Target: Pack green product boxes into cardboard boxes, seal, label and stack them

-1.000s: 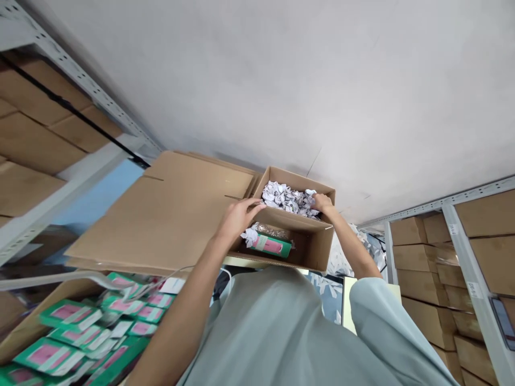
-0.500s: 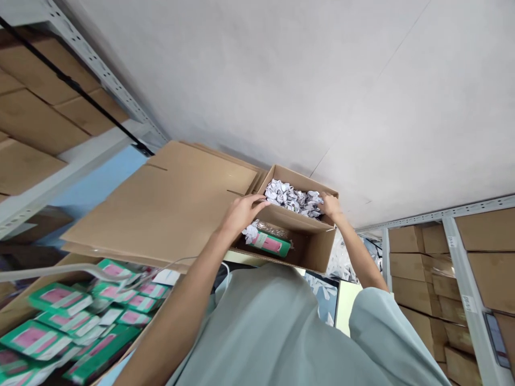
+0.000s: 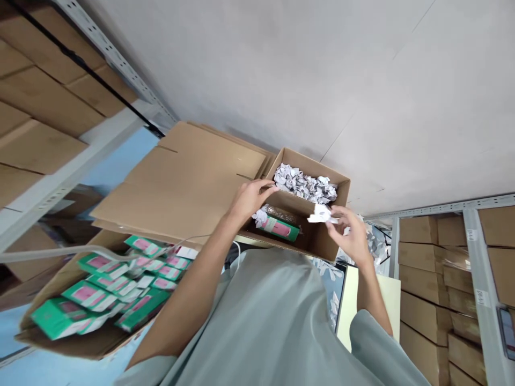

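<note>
My left hand [image 3: 251,198] rests curled on the near left rim of a small open cardboard box [image 3: 322,245]. Crumpled white paper [image 3: 306,186] fills the box's far part. A green and pink packet [image 3: 279,228] lies in its near part, just below my left fingers. My right hand [image 3: 348,233] is at the box's right side, pinching a piece of crumpled white paper [image 3: 321,214] lifted clear of the pile.
A large flat cardboard sheet [image 3: 185,182] lies left of the box. A carton full of green and pink packets [image 3: 104,289] sits at lower left. Metal shelving with brown cartons [image 3: 426,268] stands right and upper left [image 3: 44,118]. My grey-green shirt [image 3: 273,321] fills the foreground.
My right hand has pulled back out of the paper pile toward me, now holding one crumpled piece. The left hand has stayed on the rim. The view has shifted slightly.
</note>
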`<state>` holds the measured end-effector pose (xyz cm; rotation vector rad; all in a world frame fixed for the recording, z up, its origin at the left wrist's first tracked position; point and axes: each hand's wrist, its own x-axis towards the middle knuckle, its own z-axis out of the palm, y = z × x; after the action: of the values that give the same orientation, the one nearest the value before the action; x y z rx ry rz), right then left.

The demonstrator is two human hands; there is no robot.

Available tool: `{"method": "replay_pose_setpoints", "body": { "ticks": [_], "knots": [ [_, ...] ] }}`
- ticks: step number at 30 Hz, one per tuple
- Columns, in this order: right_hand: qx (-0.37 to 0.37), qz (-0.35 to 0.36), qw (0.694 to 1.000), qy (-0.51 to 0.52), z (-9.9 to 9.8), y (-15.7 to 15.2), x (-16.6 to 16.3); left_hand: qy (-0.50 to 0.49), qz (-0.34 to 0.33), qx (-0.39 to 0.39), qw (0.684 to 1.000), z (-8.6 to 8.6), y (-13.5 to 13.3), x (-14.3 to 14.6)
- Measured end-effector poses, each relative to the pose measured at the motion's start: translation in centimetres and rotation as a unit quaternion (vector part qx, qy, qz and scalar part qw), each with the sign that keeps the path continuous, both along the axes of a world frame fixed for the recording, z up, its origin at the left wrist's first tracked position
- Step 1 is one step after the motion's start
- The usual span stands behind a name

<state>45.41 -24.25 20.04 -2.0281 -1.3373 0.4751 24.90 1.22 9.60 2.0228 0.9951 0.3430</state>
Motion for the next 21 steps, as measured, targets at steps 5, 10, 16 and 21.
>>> {"method": "replay_pose_setpoints", "body": {
  "ticks": [5, 10, 16, 21],
  "knots": [
    [-0.058, 0.057, 0.997, -0.014, -0.3, 1.0, -1.3, 0.002, 0.008, -0.012, 1.000, 0.3, -0.2, -0.2],
    [-0.075, 0.000, 0.992, -0.100, -0.2, 3.2, 4.2, -0.004, 0.006, -0.006, 1.000, 0.3, -0.2, -0.3],
    [-0.323, -0.001, 0.926, -0.195, -5.5, 9.0, 12.1, -0.001, 0.006, -0.008, 1.000, -0.1, -0.1, -0.3],
    [-0.434, 0.015, 0.878, -0.203, -10.9, 12.6, 13.6, 0.008, 0.008, -0.002, 1.000, -0.2, 0.0, -0.3]
  ]
}}
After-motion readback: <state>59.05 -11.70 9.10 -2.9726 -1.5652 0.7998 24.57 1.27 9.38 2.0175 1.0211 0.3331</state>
